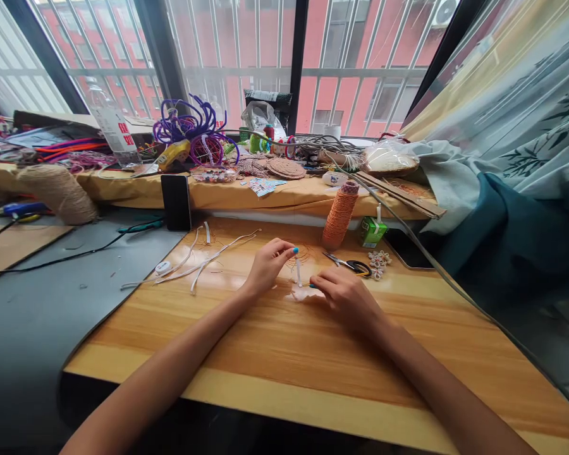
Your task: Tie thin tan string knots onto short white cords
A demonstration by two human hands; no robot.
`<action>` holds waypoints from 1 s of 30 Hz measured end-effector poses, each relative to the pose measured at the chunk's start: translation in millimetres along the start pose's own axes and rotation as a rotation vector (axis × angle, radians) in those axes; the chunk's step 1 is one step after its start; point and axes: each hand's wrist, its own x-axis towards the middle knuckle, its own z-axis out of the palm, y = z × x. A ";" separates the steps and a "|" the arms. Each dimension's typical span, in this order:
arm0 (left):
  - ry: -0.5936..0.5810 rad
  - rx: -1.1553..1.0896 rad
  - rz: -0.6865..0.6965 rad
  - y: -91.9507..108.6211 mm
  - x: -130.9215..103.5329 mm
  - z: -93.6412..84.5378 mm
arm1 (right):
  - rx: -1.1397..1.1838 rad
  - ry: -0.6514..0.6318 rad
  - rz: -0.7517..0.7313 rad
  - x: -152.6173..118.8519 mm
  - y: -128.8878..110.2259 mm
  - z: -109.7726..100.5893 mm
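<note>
Pinched between the fingertips of my left hand [271,261] is the top of a short white strip [299,272], which hangs down above the wooden table [284,354]. My right hand [344,292] is closed at the strip's lower end, its fingers pinching a thin orange thread [306,285] that reaches the strip. Scissors with black handles [355,266] lie just beyond my right hand, beside a cluster of small white knotted flowers [379,263]. Loose white cords [208,262] are spread to the left of my left hand.
An orange thread spool [340,216] stands at the back, near a green carton [372,232] and a dark phone [409,249]. Another phone [176,203] leans upright against the ledge. A long grey cable [427,268] crosses the right side. Craft supplies crowd the ledge.
</note>
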 end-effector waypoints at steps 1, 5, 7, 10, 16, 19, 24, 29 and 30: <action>-0.009 0.063 0.037 1.3 -0.7 -0.2 | 0.009 -0.020 -0.022 0.3 -1.1 -0.5; -0.046 0.201 0.123 2.7 -3.0 -0.1 | 0.042 -0.088 -0.080 1.2 -3.8 -3.1; -0.057 0.223 0.141 1.5 -3.0 -0.1 | 0.054 -0.106 -0.082 0.9 -3.8 -3.9; -0.048 0.241 0.140 -0.6 -1.9 -1.0 | 0.073 -0.142 -0.054 -0.1 -3.4 -3.7; -0.039 0.231 0.149 -0.7 -0.5 -2.2 | 0.125 -0.190 0.039 -3.0 -4.6 0.8; -0.068 0.204 0.157 0.3 -1.2 -1.4 | 0.107 -0.167 0.120 -4.2 -5.9 3.3; -0.084 0.198 0.157 0.6 -2.3 -0.2 | 0.102 -0.123 0.159 -3.8 -6.6 4.9; -0.081 0.191 0.158 -0.8 -2.5 1.0 | 0.147 -0.084 0.186 -1.3 -7.6 4.7; -0.074 0.189 0.153 -1.2 -2.7 1.4 | 0.163 -0.074 0.182 -1.0 -7.9 4.9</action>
